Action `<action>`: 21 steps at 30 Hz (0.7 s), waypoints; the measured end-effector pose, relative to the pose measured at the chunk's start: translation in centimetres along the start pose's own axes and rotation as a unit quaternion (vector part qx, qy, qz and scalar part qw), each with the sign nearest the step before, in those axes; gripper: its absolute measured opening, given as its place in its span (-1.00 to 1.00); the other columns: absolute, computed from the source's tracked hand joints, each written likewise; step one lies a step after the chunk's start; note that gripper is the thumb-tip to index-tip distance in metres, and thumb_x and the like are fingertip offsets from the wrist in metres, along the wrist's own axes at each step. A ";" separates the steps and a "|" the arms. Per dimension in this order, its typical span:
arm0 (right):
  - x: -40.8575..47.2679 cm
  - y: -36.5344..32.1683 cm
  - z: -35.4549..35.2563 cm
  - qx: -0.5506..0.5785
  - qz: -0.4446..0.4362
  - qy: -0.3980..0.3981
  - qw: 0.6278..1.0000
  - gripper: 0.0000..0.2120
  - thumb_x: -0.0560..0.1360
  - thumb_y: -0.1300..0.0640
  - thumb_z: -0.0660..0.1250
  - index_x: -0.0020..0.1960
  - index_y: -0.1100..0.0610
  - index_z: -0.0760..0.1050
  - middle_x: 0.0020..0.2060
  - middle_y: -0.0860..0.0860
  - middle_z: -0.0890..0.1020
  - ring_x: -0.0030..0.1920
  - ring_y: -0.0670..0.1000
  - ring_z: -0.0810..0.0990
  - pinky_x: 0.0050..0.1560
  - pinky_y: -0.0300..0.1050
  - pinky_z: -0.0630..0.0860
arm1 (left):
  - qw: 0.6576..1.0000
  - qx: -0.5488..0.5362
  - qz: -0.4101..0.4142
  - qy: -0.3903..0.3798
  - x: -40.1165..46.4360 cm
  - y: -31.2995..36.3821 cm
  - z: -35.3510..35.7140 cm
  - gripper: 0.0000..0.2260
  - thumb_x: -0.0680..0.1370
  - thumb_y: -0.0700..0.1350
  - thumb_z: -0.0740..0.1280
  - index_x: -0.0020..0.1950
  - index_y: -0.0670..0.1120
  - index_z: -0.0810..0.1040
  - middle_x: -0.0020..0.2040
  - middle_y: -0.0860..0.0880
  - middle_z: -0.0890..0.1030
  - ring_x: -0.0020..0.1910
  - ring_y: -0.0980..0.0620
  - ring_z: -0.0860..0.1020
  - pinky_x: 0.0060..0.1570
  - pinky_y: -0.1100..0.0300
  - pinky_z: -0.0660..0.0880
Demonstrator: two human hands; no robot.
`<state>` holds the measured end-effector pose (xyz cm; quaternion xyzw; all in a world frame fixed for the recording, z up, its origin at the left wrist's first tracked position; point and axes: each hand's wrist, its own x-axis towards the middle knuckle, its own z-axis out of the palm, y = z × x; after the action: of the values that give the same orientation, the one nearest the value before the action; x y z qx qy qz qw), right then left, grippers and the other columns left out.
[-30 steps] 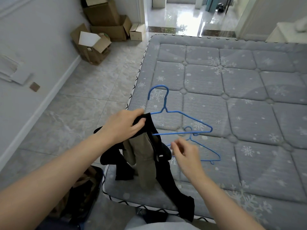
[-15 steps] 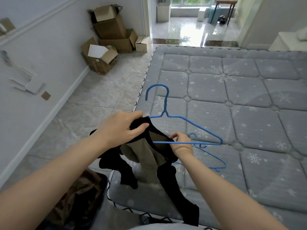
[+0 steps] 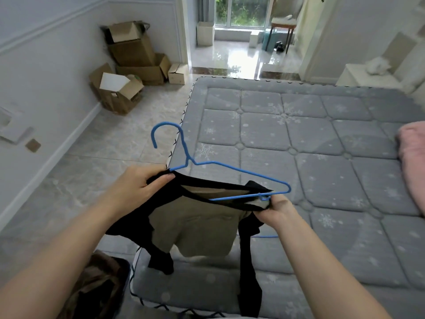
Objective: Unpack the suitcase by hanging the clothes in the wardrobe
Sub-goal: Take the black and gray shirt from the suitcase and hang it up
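Head view: I'm watching left hand (image 3: 135, 185) fingers curling round black garment (image 3: 202, 217) and blue hanger (image 3: 220, 171) end; right hand (image 3: 279, 209) fingers pinching garment's other shoulder at hanger corner, above mattress (image 3: 322, 157) edge.

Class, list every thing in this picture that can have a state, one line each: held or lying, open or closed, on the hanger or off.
Blue wire hanger: lifted above the mattress, partly threaded into the garment.
Black and khaki garment: held up, neckline stretched between both hands.
Left hand: grips the garment's left edge.
Right hand: pinches garment and hanger end.
Brown cardboard boxes: flaps open.
Grey quilted mattress: bare.
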<state>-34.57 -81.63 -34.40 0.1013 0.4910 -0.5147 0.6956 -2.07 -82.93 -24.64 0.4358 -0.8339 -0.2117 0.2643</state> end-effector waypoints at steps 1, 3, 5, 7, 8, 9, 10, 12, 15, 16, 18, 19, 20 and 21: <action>-0.2 -0.2 -0.3 -0.018 -0.001 0.002 1.000 -0.74 0.55 0.25 0.23 -0.19 0.27 0.66 -0.26 0.20 0.67 -0.21 0.17 0.64 0.05 0.11 0.61 | 1.000 -0.002 0.005 0.007 -0.1 0.0 0.1 -0.69 0.58 0.28 0.14 -0.26 0.15 0.40 -0.32 0.18 0.50 -0.34 0.17 0.47 -0.32 0.31 0.33; -0.7 -0.7 -0.8 -0.050 -0.020 0.011 0.998 -0.71 0.55 0.20 0.24 -0.22 0.26 0.66 -0.33 0.18 0.69 -0.30 0.15 0.66 -0.14 0.00 0.64 | 1.000 0.010 0.004 0.017 -0.4 -0.3 0.1 -0.68 0.56 0.31 0.13 -0.25 0.15 0.42 -0.33 0.19 0.50 -0.34 0.18 0.48 -0.32 0.31 0.33; -1.3 -1.3 -0.9 -0.078 -0.044 0.017 0.996 -0.77 0.54 0.24 0.24 -0.23 0.24 0.60 -0.43 0.15 0.66 -0.45 0.10 0.65 -0.38 -0.10 0.62 | 0.998 0.047 -0.007 0.030 -0.7 -0.7 0.0 -0.70 0.55 0.24 0.14 -0.21 0.08 0.49 -0.36 0.16 0.51 -0.33 0.18 0.49 -0.32 0.26 0.35; -2.0 -1.7 -0.8 -0.119 -0.059 0.008 0.991 -0.78 0.53 0.30 0.24 -0.24 0.23 0.58 -0.46 0.13 0.63 -0.51 0.08 0.63 -0.48 -0.17 0.59 | 0.996 0.073 -0.010 0.045 -1.0 -1.1 -0.1 -0.74 0.54 0.19 0.14 -0.17 0.07 0.49 -0.37 0.14 0.50 -0.35 0.15 0.49 -0.33 0.14 0.41; -2.3 -1.9 -0.8 -0.138 -0.066 0.002 0.988 -0.82 0.53 0.32 0.25 -0.19 0.22 0.57 -0.44 0.13 0.64 -0.49 0.07 0.63 -0.48 -0.17 0.58 | 0.995 0.081 -0.011 0.052 -1.2 -1.2 -0.1 -0.76 0.55 0.18 0.15 -0.16 0.08 0.47 -0.37 0.14 0.50 -0.35 0.13 0.50 -0.35 0.09 0.42; -2.5 -2.0 -0.7 -0.152 -0.069 -0.006 0.986 -0.87 0.53 0.33 0.26 -0.10 0.21 0.56 -0.40 0.14 0.65 -0.46 0.08 0.64 -0.47 -0.16 0.59 | 0.994 0.091 -0.016 0.059 -1.3 -1.3 -0.1 -0.78 0.56 0.18 0.17 -0.14 0.09 0.47 -0.37 0.14 0.50 -0.35 0.11 0.51 -0.36 0.07 0.44; -2.7 -2.0 -0.6 -0.158 -0.074 -0.012 0.985 -0.87 0.52 0.35 0.26 -0.02 0.19 0.54 -0.34 0.15 0.65 -0.41 0.10 0.65 -0.44 -0.14 0.60 | 0.992 0.102 -0.024 0.066 -1.4 -1.4 -0.1 -0.80 0.57 0.17 0.19 -0.12 0.09 0.47 -0.37 0.14 0.50 -0.35 0.09 0.52 -0.36 0.05 0.45; -3.3 -2.2 -0.5 -0.150 -0.073 -0.032 0.985 -0.80 0.50 0.38 0.26 0.06 0.16 0.49 -0.23 0.16 0.61 -0.27 0.13 0.63 -0.32 -0.09 0.62 | 0.987 0.135 -0.046 0.076 -1.5 -1.7 -0.2 -0.83 0.60 0.13 0.25 -0.10 0.08 0.48 -0.37 0.11 0.51 -0.35 0.06 0.52 -0.38 0.05 0.46; -4.6 -2.5 -0.2 -0.117 -0.046 -0.083 0.989 -0.83 0.49 0.31 0.27 0.06 0.21 0.51 -0.14 0.19 0.60 -0.14 0.15 0.61 -0.07 -0.02 0.59 | 0.975 0.183 -0.083 0.098 -1.4 -2.1 -0.6 -0.80 0.60 0.13 0.26 -0.13 0.05 0.45 -0.42 0.06 0.47 -0.40 0.00 0.48 -0.43 0.08 0.42; -5.1 -2.5 0.0 -0.120 -0.038 -0.103 0.987 -0.85 0.49 0.27 0.29 0.05 0.23 0.54 -0.14 0.20 0.62 -0.14 0.16 0.63 -0.09 -0.02 0.60 | 0.971 0.195 -0.090 0.104 -1.4 -2.2 -0.7 -0.81 0.60 0.11 0.26 -0.13 0.04 0.46 -0.43 0.05 0.45 -0.41 -0.01 0.47 -0.45 0.10 0.39; -5.7 -2.5 0.2 -0.163 -0.037 -0.121 0.978 -0.87 0.48 0.22 0.37 0.00 0.24 0.61 -0.11 0.19 0.66 -0.11 0.14 0.66 -0.13 -0.06 0.62 | 0.967 0.212 -0.085 0.114 -1.6 -2.2 -0.7 -0.83 0.59 0.08 0.28 -0.14 0.03 0.46 -0.44 0.06 0.42 -0.44 -0.02 0.43 -0.49 0.15 0.32; -5.6 -2.4 0.2 -0.182 -0.048 -0.117 0.975 -0.82 0.45 0.21 0.42 0.03 0.22 0.60 -0.07 0.19 0.65 -0.08 0.13 0.66 -0.11 -0.06 0.61 | 0.966 0.214 -0.079 0.120 -1.8 -2.1 -0.6 -0.83 0.58 0.06 0.31 -0.16 0.04 0.45 -0.44 0.06 0.40 -0.45 -0.02 0.42 -0.50 0.15 0.32; -5.4 -2.3 0.2 -0.190 -0.060 -0.110 0.974 -0.76 0.41 0.22 0.47 0.06 0.19 0.56 -0.05 0.17 0.64 -0.07 0.12 0.64 -0.10 -0.06 0.61 | 0.966 0.215 -0.072 0.125 -1.9 -2.1 -0.6 -0.81 0.59 0.04 0.33 -0.18 0.04 0.42 -0.44 0.05 0.40 -0.45 -0.04 0.40 -0.50 0.13 0.34; -5.4 -2.3 0.2 -0.194 -0.076 -0.097 0.973 -0.74 0.39 0.25 0.47 0.05 0.17 0.54 -0.09 0.16 0.63 -0.11 0.10 0.63 -0.14 -0.07 0.61 | 0.965 0.219 -0.061 0.128 -2.1 -2.0 -0.6 -0.77 0.59 0.06 0.32 -0.20 0.03 0.38 -0.44 0.03 0.41 -0.46 -0.05 0.39 -0.50 0.12 0.35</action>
<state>-36.24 -79.46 -29.23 -0.1242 0.5178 -0.4682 0.7051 0.52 -82.27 -25.91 0.5567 -0.7909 0.0182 0.2533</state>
